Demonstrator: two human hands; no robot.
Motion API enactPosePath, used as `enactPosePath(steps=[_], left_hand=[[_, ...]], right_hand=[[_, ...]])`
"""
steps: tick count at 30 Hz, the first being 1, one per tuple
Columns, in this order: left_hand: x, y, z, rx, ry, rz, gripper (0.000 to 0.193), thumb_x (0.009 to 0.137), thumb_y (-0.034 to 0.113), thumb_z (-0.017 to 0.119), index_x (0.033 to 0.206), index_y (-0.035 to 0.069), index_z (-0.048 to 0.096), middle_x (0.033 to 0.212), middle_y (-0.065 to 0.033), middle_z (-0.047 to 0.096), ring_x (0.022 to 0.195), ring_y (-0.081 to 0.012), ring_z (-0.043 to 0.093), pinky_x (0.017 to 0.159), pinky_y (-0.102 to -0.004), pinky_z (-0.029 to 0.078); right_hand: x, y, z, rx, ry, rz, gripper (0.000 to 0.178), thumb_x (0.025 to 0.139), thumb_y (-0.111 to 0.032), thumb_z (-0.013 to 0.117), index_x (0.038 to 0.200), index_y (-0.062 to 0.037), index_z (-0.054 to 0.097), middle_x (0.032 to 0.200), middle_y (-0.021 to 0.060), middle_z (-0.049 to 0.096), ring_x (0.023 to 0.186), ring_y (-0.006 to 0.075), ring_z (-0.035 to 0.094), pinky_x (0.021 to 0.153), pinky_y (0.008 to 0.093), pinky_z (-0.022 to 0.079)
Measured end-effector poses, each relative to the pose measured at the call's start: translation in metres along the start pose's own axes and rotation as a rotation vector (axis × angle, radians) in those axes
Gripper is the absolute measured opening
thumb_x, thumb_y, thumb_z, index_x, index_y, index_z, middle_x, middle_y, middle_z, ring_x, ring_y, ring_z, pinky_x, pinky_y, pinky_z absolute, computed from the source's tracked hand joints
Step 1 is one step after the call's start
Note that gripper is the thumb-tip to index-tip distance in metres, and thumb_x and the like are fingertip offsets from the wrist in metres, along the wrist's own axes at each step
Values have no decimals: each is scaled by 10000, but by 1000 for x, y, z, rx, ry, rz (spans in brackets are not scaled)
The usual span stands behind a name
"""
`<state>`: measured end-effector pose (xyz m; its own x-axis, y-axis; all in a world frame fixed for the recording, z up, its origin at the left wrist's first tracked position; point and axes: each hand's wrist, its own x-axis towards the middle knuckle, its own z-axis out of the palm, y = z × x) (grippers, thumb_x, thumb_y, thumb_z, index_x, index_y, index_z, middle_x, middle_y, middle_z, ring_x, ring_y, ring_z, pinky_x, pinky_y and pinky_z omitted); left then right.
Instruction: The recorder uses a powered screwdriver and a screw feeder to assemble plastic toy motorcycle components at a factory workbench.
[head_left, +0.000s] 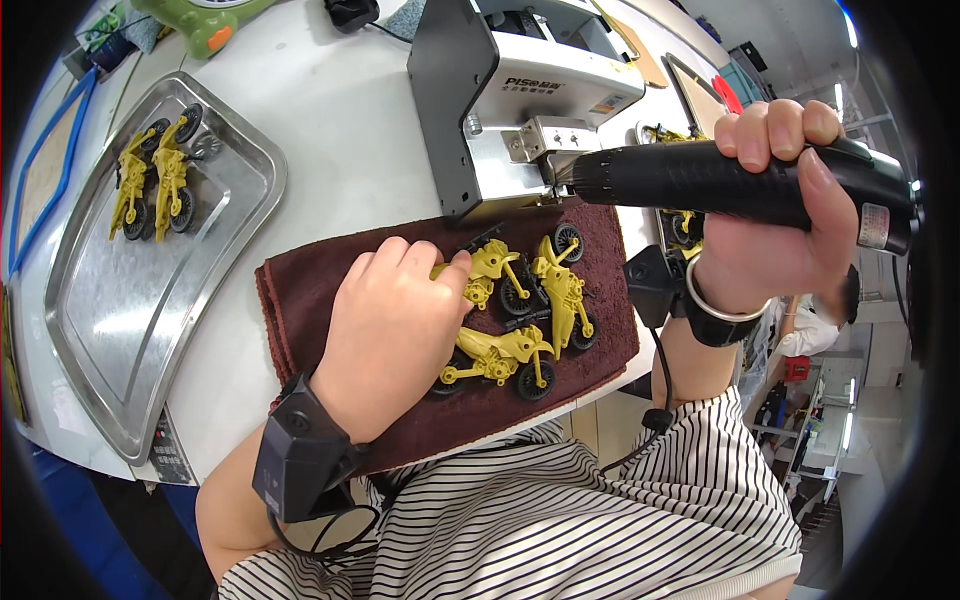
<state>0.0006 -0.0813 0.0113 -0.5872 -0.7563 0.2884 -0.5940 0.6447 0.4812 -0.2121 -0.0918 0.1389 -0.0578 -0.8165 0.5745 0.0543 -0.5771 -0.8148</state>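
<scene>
My right hand [765,252] is wrapped round a black electric screwdriver [680,182], held level. Its tip points left, at the small metal outlet block [558,138] of a screw feeder [545,85]; whether it touches a screw there is hard to see. My left hand [395,320] is closed on the rear part of a yellow toy motorcycle [490,262] on a dark brown towel [320,265]. Lying beside it are a second toy motorcycle [563,290] on the right and a third toy motorcycle [498,355] nearer to me. All have black wheels.
On the left, a metal tray [215,270] holds two more yellow toy motorcycles [155,180]. Further yellow parts [680,222] lie partly hidden behind the screwdriver. A green object [195,22] stands at the far left, and a blue-framed board [50,170] at the edge.
</scene>
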Motion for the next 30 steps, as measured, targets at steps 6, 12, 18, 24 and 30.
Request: enactPosePath(steps=[6,12,18,24,30], left_hand=[[2,1,-2,-26,12,3,319,676,129,694,979,51,633,814,-47,567,784,-220,531,712,-330,444],[2,0,-1,-20,4,0,313,683,146,688,978,58,634,808,-41,566,780,-213,528,709,-325,444],[1,-1,-1,-24,9,3,310,688,140,681,983,59,630,812,-39,563,783,-211,525,708,-325,442],[0,-1,-1,-19,2,1,324,681,124,684,992,57,625,820,-41,560,790,-213,525,710,-328,441],[0,1,-2,-22,0,-4,329,682,124,683,999,59,626,820,-42,560,794,-215,525,713,-328,442]], right_hand=[[-12,-20,8,81,-104,94,217,696,-120,503,854,-83,358,739,35,394,646,118,397,656,285,338],[-32,-10,27,111,-350,142,276,716,-112,605,876,-102,380,758,28,474,619,137,482,613,289,403],[-47,7,36,110,-251,176,269,711,-99,612,879,-85,402,757,50,490,622,159,499,610,310,421],[-51,12,37,102,-327,153,276,721,-61,636,895,-81,423,769,54,517,634,171,521,629,325,441],[-58,7,40,37,-331,144,276,717,-61,648,887,-88,431,758,52,529,635,173,534,633,324,447]])
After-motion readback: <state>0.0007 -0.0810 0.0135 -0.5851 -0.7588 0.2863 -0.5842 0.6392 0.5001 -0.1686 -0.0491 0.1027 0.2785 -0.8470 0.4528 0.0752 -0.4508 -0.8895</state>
